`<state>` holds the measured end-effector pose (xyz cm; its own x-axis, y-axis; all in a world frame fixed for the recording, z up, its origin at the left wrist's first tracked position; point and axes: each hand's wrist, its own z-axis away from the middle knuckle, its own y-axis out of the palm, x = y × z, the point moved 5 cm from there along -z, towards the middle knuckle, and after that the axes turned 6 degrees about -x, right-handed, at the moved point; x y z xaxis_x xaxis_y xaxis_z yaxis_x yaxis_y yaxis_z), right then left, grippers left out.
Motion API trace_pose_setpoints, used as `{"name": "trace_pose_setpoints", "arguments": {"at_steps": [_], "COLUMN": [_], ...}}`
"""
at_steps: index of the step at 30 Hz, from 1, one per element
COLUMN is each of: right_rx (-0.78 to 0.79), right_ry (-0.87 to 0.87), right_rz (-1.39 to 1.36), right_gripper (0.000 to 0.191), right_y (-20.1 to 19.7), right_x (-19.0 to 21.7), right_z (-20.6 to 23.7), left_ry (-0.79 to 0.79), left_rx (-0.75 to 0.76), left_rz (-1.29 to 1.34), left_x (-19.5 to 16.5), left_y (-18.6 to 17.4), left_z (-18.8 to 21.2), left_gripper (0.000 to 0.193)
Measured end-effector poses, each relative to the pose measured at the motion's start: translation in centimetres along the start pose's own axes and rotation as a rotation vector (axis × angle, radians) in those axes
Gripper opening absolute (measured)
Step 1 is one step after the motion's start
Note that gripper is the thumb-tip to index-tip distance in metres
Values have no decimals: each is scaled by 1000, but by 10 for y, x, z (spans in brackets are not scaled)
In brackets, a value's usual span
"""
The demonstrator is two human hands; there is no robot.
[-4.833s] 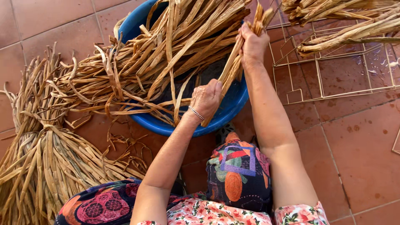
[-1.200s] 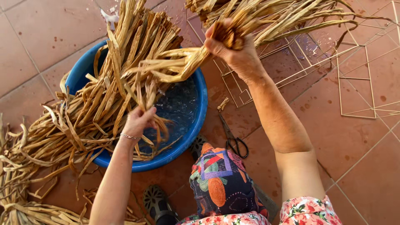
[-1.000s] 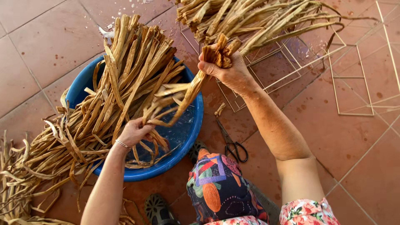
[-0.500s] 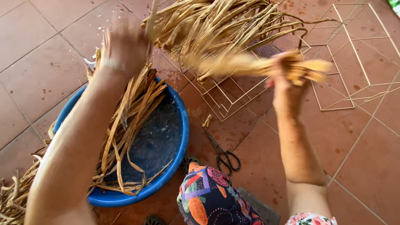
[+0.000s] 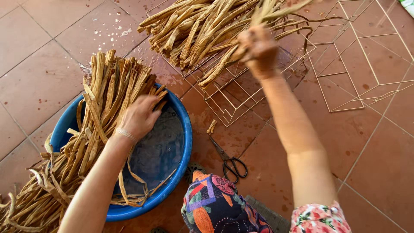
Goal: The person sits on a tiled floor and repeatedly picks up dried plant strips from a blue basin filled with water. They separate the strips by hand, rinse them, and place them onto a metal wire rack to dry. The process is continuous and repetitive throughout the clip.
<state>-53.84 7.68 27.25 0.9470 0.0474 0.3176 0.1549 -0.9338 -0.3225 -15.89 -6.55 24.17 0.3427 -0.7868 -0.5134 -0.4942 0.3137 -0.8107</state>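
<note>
Dried leaf strips (image 5: 108,90) lie across the far-left rim of the blue basin (image 5: 183,142), and we see the left hand (image 5: 138,117) resting on them, fingers loosely curled. Beyond the basin, the right hand (image 5: 258,51), blurred, is closed on a few strips at the heaped pile (image 5: 202,30) on the wire frames (image 5: 233,108). Scissors (image 5: 230,160) lie just right of the basin.

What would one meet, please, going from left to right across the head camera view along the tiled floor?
Loose fibre strips → blue basin with the left hand in it → scissors → right hand at the strip pile → empty wire frames.
</note>
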Motion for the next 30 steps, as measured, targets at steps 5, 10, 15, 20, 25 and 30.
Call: {"name": "trace_pose_setpoints", "arguments": {"at_steps": [5,10,15,20,25,30], "right_rx": [141,278,465,562,575,322], "right_ry": [-432,-325,-207,-240,-190,-291], "right_rz": [443,329,197,186,309,262], "right_gripper": [11,14,51,32,18,7], "right_y": [103,145,157,151,124,104], "right_x": [29,53,64,37,35,117], "right_z": [50,65,93,102,91,85], "left_ry": [-269,-387,-445,-414,-395,-505], "left_rx": [16,42,82,32,-296,-529], "left_rz": [78,120,145,94,-81,-430], "left_x": [67,96,115,144,153,158], "left_y": [29,47,71,85,65,31], "left_z": [71,114,140,156,152,137], "left_gripper": [40,37,40,32,21,65]}}
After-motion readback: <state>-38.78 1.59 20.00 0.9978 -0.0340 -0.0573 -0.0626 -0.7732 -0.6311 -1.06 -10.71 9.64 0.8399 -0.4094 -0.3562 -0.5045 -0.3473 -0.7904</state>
